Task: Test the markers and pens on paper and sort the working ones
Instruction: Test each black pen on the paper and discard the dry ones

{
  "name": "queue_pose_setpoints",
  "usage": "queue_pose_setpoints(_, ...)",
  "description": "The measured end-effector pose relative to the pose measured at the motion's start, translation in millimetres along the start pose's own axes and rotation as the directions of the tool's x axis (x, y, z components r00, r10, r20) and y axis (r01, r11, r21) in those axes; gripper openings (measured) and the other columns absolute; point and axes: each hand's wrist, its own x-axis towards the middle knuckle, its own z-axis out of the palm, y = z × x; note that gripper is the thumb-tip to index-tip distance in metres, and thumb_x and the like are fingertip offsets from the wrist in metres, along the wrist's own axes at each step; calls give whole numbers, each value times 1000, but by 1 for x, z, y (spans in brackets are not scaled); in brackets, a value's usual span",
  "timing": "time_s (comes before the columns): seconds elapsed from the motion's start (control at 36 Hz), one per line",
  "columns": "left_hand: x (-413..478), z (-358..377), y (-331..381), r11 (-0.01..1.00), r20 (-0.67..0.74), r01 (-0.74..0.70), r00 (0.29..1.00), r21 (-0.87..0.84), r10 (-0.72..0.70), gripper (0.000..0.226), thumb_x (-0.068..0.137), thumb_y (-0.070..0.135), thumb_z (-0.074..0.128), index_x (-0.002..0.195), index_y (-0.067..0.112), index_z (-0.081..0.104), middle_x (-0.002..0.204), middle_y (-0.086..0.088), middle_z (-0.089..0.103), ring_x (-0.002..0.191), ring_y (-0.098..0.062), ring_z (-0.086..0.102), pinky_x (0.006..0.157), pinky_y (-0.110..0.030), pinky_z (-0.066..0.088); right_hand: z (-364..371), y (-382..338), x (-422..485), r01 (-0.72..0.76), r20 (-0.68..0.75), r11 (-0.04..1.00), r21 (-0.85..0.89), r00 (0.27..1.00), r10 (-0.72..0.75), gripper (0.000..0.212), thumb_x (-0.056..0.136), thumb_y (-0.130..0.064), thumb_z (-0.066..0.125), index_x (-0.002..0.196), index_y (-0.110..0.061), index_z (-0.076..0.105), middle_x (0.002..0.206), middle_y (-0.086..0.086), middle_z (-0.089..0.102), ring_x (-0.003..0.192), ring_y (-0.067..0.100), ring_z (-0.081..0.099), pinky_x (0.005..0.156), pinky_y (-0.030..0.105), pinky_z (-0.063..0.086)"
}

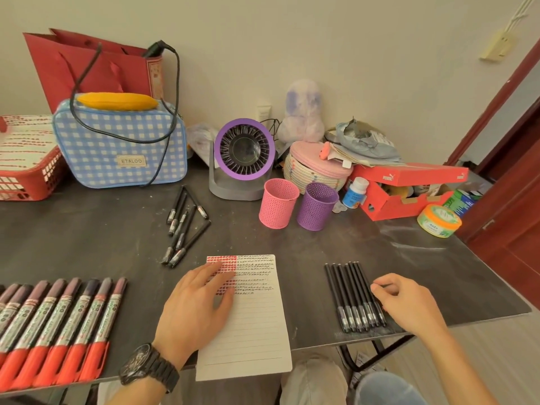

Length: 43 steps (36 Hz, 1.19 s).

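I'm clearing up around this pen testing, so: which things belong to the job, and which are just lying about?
Job: lined paper, red-capped markers, row of black pens, loose black pens, probably pink cup and purple cup.
Lying about: fan, checked bag, red basket, shoebox, woven basket, gift bag.

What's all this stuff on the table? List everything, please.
markers: at least eight, red caps, front left
black pens: about seven, tidy row, front right
loose pens: several, black, mid-table
paper: one, white, scribbled, front centre
pink cup: one, behind paper
purple cup: one, beside pink cup
fan: one, purple, back centre
checked bag: one, blue, back left
shoebox: one, red, back right
crate: one, red, far left
left hand: one, flat on paper
right hand: one, at tidy pen row
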Motion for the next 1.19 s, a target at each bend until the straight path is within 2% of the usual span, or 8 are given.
queue_pose_setpoints(0.17,-2,-5,4,1000,17,10,1000,-7,-10,41,101,48,46,139,38,57,151,13,46,143,-12,37,118,-32,29,14,-34,-20,170,-242,984,49,958,-154,10,96,-32,63,104,-36,64,88,-20,65,79,0,60,67,31,45)
queue_pose_setpoints(0.25,-2,-7,6,1000,-5,13,1000,-3,-13,41,101,46,45,139,37,58,151,13,47,142,-11,38,118,-28,26,30,-60,-34,293,-316,949,120,917,-243,15,92,-24,68,101,-35,67,89,-20,63,83,4,62,73,35,49)
queue_pose_setpoints(0.42,-2,-8,7,1000,-8,7,1000,-7,-7,43,101,47,41,140,37,56,152,15,44,142,-10,35,119,-27,23,76,-104,-48,449,-189,871,198,890,-416,19,91,-27,71,108,-34,70,104,-31,59,101,6,59,88,31,48)
queue_pose_setpoints(0.61,-3,-9,9,999,-22,-8,1000,-38,7,43,100,43,43,137,32,60,149,9,50,140,-13,40,120,-32,27,120,-128,-45,492,-82,844,212,870,-486,30,92,-31,68,121,-37,66,121,-29,53,120,2,46,96,24,36)
queue_pose_setpoints(0.78,-2,-4,9,998,-46,-16,999,-53,13,41,98,42,45,132,29,64,145,5,55,136,-18,46,118,-37,33,138,-126,-48,501,-103,854,142,865,-491,32,91,-25,72,123,-24,72,136,-10,62,132,13,49,110,25,32)
queue_pose_setpoints(1.03,5,-9,6,996,-48,-22,999,-83,18,35,96,38,52,127,29,66,136,9,55,128,-14,47,107,-29,37,143,-121,-46,546,-175,827,133,834,-523,30,90,-26,74,120,-25,73,133,-10,65,130,14,51,108,31,40)
queue_pose_setpoints(1.11,15,-22,-1,1000,-95,-12,995,26,14,34,97,38,51,128,30,62,135,9,53,125,-15,48,97,-32,45,146,-120,-44,553,-199,821,144,829,-523,30,90,-29,73,120,-28,72,133,-14,64,131,9,48,105,30,42)
queue_pose_setpoints(1.19,32,-41,-11,985,-104,36,994,168,-19,36,99,41,50,133,32,56,140,7,49,128,-16,45,99,-35,42,149,-118,-43,550,-186,822,149,832,-523,31,92,-34,69,123,-31,71,137,-17,60,133,7,46,105,31,43)
